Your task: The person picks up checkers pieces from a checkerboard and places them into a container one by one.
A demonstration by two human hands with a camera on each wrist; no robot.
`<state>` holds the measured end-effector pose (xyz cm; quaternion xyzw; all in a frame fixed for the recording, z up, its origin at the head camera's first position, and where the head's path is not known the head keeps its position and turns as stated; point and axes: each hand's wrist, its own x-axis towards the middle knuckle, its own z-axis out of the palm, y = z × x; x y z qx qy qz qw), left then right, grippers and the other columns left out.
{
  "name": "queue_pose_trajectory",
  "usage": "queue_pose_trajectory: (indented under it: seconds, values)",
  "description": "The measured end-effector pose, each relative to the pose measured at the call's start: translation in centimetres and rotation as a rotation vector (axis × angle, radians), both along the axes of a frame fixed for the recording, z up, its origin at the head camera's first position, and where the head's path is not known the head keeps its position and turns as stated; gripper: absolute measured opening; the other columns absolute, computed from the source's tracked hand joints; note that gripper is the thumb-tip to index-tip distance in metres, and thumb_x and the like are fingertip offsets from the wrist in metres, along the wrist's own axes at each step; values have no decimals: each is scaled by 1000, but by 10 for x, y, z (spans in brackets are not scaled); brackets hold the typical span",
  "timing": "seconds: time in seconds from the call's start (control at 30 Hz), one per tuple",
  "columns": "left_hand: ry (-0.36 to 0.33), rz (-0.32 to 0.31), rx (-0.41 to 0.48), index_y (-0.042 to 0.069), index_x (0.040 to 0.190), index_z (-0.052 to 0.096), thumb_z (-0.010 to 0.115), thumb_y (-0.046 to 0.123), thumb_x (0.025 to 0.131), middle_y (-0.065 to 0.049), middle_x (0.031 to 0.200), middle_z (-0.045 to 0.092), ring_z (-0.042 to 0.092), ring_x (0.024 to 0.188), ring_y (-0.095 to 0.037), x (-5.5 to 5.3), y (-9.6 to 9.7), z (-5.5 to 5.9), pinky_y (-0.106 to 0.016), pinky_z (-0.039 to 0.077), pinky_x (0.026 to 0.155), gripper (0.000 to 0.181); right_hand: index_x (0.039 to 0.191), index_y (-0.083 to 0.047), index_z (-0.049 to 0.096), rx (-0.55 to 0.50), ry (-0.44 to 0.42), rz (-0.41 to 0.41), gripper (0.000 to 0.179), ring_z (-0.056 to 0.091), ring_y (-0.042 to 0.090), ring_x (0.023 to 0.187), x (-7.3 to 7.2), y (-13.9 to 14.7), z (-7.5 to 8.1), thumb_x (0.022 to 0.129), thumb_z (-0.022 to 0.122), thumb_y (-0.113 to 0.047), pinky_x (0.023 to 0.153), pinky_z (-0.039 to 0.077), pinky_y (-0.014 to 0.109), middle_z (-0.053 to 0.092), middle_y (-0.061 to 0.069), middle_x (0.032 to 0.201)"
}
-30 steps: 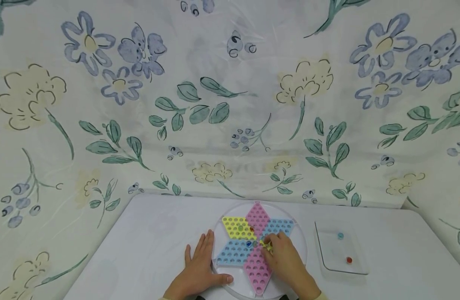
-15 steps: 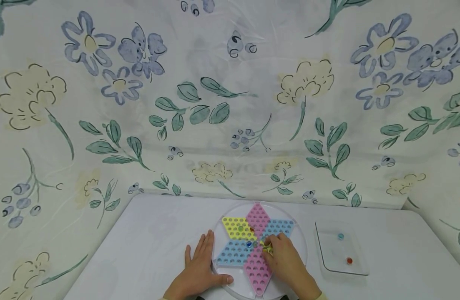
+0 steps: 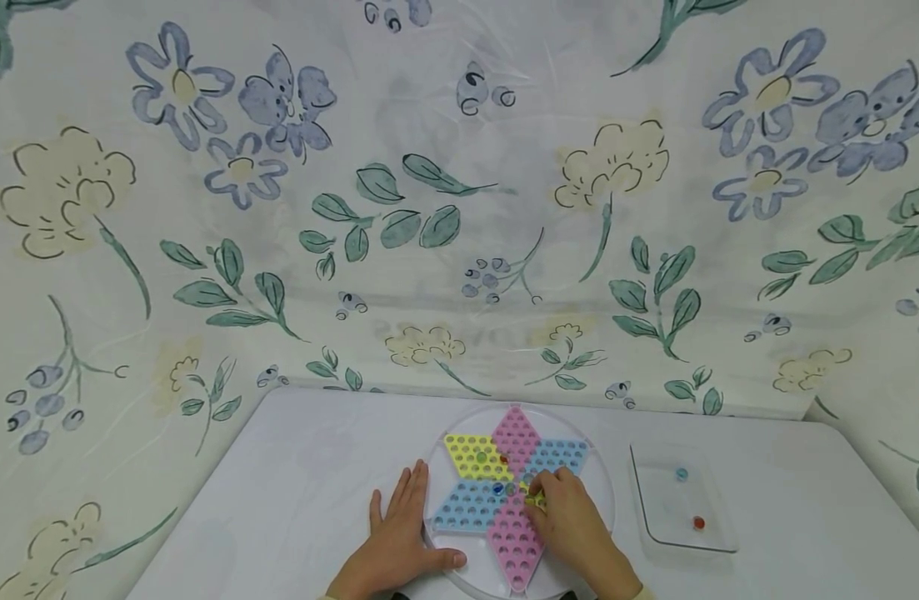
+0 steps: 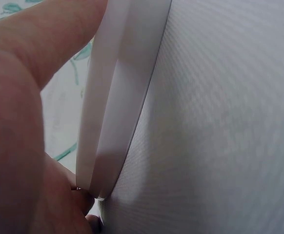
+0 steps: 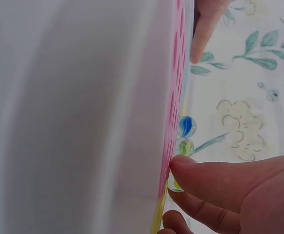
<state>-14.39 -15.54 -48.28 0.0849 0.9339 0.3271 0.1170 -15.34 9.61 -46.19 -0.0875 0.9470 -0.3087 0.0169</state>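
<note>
Centrally: round star-patterned game board (image 3: 515,542) on white surface (image 3: 317,450).
Left hand (image 3: 396,533) spread, resting at the board's left rim; right hand (image 3: 571,517) pinching a clear marble (image 5: 175,185) by its yellow right segment; clear tray (image 3: 665,504) at right, blue marble (image 3: 681,474) and red marble (image 3: 699,522) inside.

Marbles (image 5: 186,126) glassy, glossy — board (image 3: 516,542) smooth plastic.

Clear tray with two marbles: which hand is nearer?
Right. The right hand is over the game board, with the tray off to its right; the left hand is at the board's left edge, with the board between it and the tray.
</note>
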Motion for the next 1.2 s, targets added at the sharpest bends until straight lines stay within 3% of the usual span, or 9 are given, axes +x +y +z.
queue_pose_trajectory:
  seconds: [0.4, 0.87, 1.2]
  values:
    - [7, -4, -11, -7, 158, 12, 85, 64, 65, -24, 165, 12, 5, 152, -44, 1, 0, 1, -71, -11, 111, 137, 98, -7, 66, 20, -11, -23, 16, 50, 14, 81, -1, 1, 4, 89, 76, -16, 70, 50, 34, 53, 2, 91]
    - [24, -16, -26, -7, 158, 12, 83, 64, 67, -24, 165, 12, 5, 152, -44, 2, -1, 3, -72, -10, 110, 135, 95, -7, 67, 13, 87, -38, 16, 56, 17, 84, 1, 6, 9, 86, 79, -14, 74, 53, 37, 57, 4, 92]
    - [24, -21, -29, -7, 158, 12, 83, 64, 68, -24, 165, 11, 5, 152, -44, 2, -1, 3, -72, -9, 111, 135, 100, -5, 68, -18, 60, -59, 16, 57, 19, 88, 0, 14, 16, 89, 76, -13, 78, 53, 40, 57, 6, 95]
